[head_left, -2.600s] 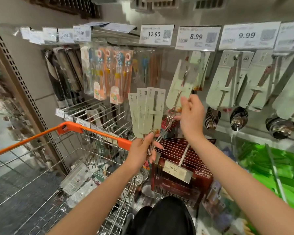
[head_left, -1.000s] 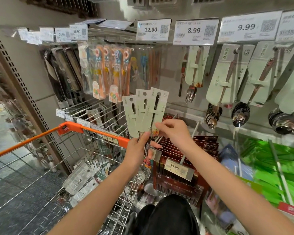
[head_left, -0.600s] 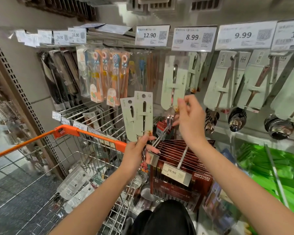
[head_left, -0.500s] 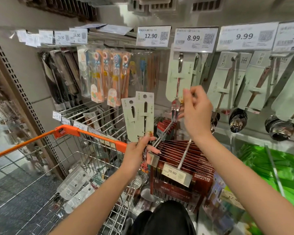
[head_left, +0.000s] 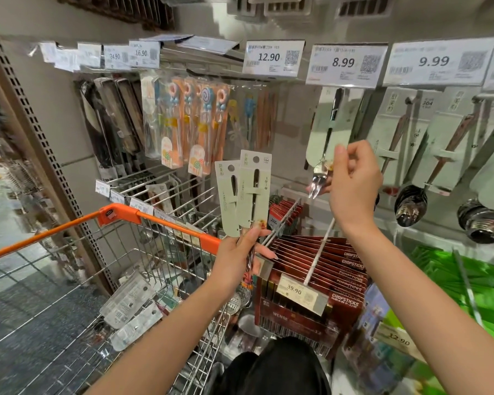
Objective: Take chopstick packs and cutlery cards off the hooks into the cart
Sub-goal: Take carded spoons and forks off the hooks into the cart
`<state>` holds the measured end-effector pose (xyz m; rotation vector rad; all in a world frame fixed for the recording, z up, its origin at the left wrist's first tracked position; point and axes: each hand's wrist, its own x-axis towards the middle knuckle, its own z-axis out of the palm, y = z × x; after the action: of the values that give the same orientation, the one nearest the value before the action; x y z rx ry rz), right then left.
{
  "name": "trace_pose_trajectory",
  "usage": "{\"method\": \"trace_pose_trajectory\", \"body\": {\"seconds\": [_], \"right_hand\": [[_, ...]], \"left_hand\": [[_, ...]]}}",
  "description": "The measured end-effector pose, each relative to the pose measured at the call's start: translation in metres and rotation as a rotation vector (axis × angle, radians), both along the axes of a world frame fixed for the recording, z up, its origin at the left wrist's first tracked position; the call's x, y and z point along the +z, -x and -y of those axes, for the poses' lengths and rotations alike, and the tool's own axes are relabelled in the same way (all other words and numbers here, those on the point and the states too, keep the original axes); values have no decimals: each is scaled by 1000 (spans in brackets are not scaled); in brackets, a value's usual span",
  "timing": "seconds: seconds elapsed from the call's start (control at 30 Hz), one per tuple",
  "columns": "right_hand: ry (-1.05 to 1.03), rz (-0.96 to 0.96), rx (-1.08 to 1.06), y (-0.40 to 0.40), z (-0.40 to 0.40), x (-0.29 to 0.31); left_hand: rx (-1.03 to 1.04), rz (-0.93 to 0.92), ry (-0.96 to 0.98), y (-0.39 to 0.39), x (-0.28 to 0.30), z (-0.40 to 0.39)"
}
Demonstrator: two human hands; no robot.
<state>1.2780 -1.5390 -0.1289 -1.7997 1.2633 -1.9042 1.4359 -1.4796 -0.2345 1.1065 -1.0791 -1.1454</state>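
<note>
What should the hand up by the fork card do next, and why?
Probably slide the fork card forward off its hook. The right hand pinches it near the fork's end, and its top seems to hang under the 8.99 tag. The left hand already holds two cards above the cart, so this one likely joins them.

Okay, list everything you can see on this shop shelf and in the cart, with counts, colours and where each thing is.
Pale green cutlery cards: two, held up over the cart.
Pale green fork card: one, under the 8.99 tag.
Pale green ladle cards: several, right hooks.
Orange children's chopstick packs: several, upper left hooks.
Dark red chopstick boxes: a row, lower hook.
Orange-handled wire cart: one, lower left.
White packs: two, in the cart.
White price tags: many, top rail.
Left hand: grips two cards.
Right hand: at the fork card.
</note>
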Motion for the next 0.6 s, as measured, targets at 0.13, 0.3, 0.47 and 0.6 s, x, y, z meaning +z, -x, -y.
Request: {"method": "trace_pose_trajectory", "body": {"seconds": [0.13,0.3,0.47,0.6], "right_hand": [[-108,22,-4,3,10,7],[-326,84,16,6,33,20],[-838,-24,155,5,35,-13],[-955,-430,290,-6,10,-42]], "left_hand": [[3,12,-3,0,0,0],[-3,-6,-16,-1,1,1],[-15,-19,-20,0,2,-1],[-8,0,-19,1,2,-1]]}}
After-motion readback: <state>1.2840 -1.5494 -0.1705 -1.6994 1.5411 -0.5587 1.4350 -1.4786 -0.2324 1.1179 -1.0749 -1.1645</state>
